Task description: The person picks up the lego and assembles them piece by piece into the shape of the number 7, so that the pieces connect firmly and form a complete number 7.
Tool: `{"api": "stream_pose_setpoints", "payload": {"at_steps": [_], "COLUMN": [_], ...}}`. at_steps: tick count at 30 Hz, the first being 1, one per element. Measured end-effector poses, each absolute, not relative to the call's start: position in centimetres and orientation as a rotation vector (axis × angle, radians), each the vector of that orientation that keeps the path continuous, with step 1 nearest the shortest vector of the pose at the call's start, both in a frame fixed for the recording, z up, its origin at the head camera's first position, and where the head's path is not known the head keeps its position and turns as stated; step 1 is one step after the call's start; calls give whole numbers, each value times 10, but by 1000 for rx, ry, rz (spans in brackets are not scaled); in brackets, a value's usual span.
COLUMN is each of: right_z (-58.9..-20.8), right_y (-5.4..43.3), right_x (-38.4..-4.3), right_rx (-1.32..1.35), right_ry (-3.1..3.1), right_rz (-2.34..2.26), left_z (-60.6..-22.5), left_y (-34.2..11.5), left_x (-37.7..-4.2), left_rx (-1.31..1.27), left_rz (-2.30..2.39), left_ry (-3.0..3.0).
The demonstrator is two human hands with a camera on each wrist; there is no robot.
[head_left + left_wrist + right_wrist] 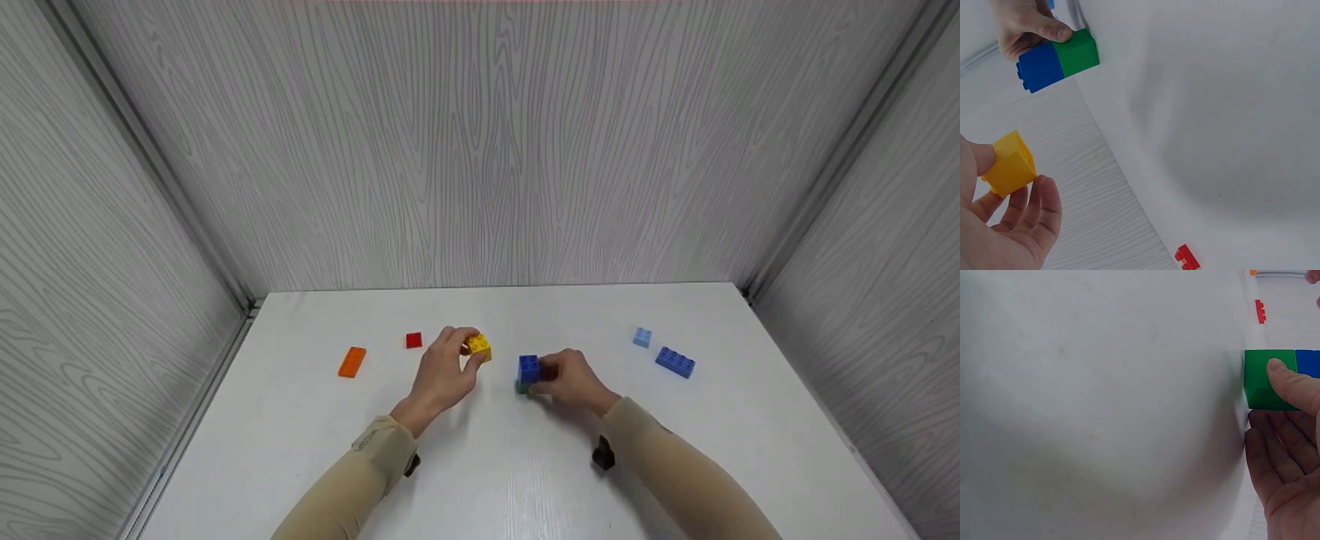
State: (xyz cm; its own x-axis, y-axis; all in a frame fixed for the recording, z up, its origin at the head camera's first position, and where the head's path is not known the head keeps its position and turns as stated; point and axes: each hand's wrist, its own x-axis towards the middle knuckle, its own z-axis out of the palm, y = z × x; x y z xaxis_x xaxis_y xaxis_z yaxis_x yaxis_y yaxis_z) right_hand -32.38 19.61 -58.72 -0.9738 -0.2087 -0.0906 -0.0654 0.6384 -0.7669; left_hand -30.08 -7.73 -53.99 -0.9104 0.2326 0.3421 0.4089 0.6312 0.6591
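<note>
Between thumb and fingers, my left hand pinches a yellow building brick, raised above the table with its hollow underside showing in the left wrist view. To its right, my right hand grips a two-brick stack standing on the table. A dark blue brick forms the top of that stack, studs up, and a green brick forms its base. The right thumb presses on the green brick's side. A small gap separates the yellow brick from the stack in the head view.
On the white table, an orange flat brick and a small red brick lie to the left. A light blue brick and a longer blue brick lie to the right. Grey wood-grain panels enclose the back and sides.
</note>
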Motion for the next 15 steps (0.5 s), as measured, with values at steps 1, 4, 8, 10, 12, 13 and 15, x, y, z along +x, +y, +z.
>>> {"api": "stream_pose_setpoints", "payload": {"at_steps": [1,4,8,10,12,13,15], "right_z": [-588,-586,-585,-584,-584,-584,-585], "right_y": [196,195,195,194,194,194,195], "right_x": [-323,-322,-322,-322,-322,-322,-322], "right_rx": [-233,-238,-243,-231,-218,-218,-215], "right_ry": [2697,2704,2716,2717,2709,2706,2698], "right_rz": [-1237,-1212,-1195,-1195,-1199,-1199,-1197], "left_z": [-539,-537,-533,-533,-532,-533,-533], "left_y": [-76,-72,-66,-63,-61,-59,-57], "left_x": [-301,-300,-301,-302,-302,-302,-302], "left_rx": [-530,-540,-580,-594,-599,-599,-595], "left_rz": [-1149,-1178,-1239,-1269,-1294,-1305,-1323], "left_ry": [-2626,-2623,-2602,-2597,-2594,-2596,-2601]}}
